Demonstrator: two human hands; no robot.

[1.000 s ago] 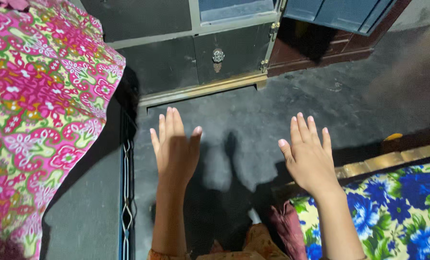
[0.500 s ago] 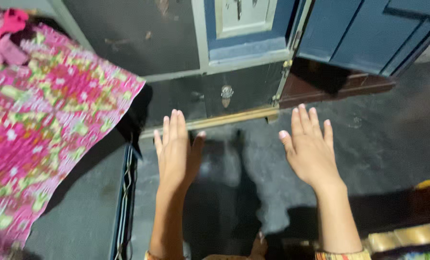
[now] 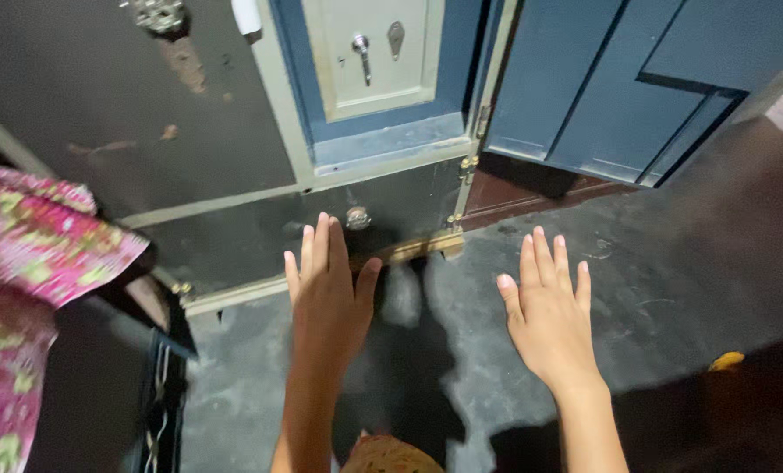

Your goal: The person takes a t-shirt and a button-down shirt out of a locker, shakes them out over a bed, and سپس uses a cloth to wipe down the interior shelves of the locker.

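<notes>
Plainly, left hand [image 3: 325,293] and right hand [image 3: 545,315] spread empty fingers; forearms cut off below.

Floor [image 3: 654,263]: dark grey, bare concrete.
On floor, far edge: metal cabinet [image 3: 233,175].
Right edge: small yellow object [image 3: 726,360].

Dark metal cabinet [image 3: 233,131], blue door [image 3: 619,79] swung open, pale inner locker [image 3: 378,52] shut; round knob [image 3: 357,218] just beyond left fingertips.
</notes>
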